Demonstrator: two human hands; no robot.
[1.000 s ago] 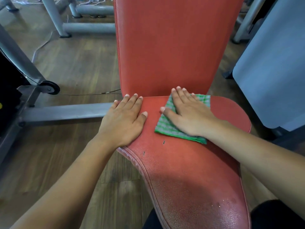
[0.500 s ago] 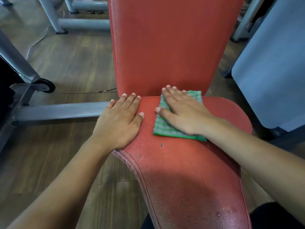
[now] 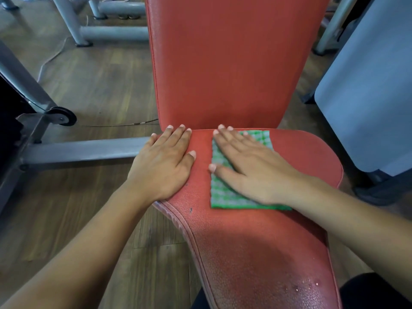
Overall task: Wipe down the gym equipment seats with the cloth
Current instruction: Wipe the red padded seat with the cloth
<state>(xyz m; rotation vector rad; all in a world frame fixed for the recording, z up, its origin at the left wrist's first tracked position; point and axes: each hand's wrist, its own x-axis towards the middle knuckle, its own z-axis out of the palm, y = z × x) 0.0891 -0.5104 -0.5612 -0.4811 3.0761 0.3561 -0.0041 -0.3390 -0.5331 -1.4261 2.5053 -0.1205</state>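
A red padded seat (image 3: 256,246) with an upright red backrest (image 3: 223,63) fills the middle of the view. A folded green checked cloth (image 3: 223,192) lies flat on the back part of the seat. My right hand (image 3: 247,168) presses on the cloth with straight fingers, fingertips near the backrest. My left hand (image 3: 165,161) lies flat on the seat's left edge, beside the cloth and apart from it. A few water drops shine on the seat's near end.
Grey steel frame bars (image 3: 84,150) run over the wooden floor (image 3: 66,208) on the left, with a small black wheel (image 3: 62,117) and a thin cable. More grey legs stand at the back left. A pale blue-grey pad (image 3: 367,85) stands close on the right.
My right hand has slid the cloth a little to the left along the back of the seat. My left hand stays flat on the seat's left edge.
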